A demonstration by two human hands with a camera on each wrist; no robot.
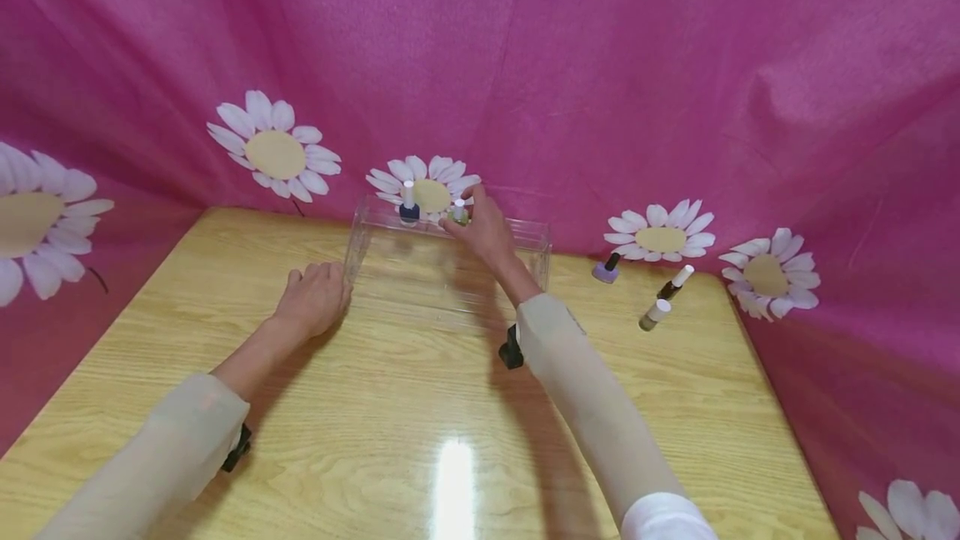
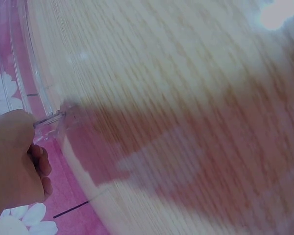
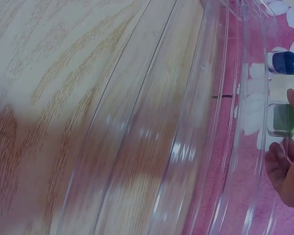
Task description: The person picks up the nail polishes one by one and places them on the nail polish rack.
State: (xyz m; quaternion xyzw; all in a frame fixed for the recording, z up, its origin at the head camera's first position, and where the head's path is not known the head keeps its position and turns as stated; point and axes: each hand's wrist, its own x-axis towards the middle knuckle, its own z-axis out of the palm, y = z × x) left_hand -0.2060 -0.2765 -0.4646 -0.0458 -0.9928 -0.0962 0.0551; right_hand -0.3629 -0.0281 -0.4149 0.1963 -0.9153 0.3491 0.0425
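A clear tiered rack [image 1: 450, 307] stands at the back of the table. My left hand [image 1: 313, 300] grips its left side, and the left wrist view shows the fingers [image 2: 45, 169] curled beside the clear edge. At the top tier, my right hand [image 1: 487, 232] holds a green nail polish bottle [image 1: 459, 213] with a white cap between thumb and fingers. In the right wrist view the green bottle's base [image 3: 283, 119] shows through the clear shelf. Left of it on the same tier stands a dark blue nail polish bottle [image 1: 409, 212], upright, with a white cap.
On the table right of the rack are a lilac nail polish bottle [image 1: 604, 272] with a black cap, a dark bottle [image 1: 669, 289] with a white cap and a pale bottle [image 1: 648, 320] with a white cap. A pink flowered cloth [image 1: 540, 90] hangs close behind the rack.
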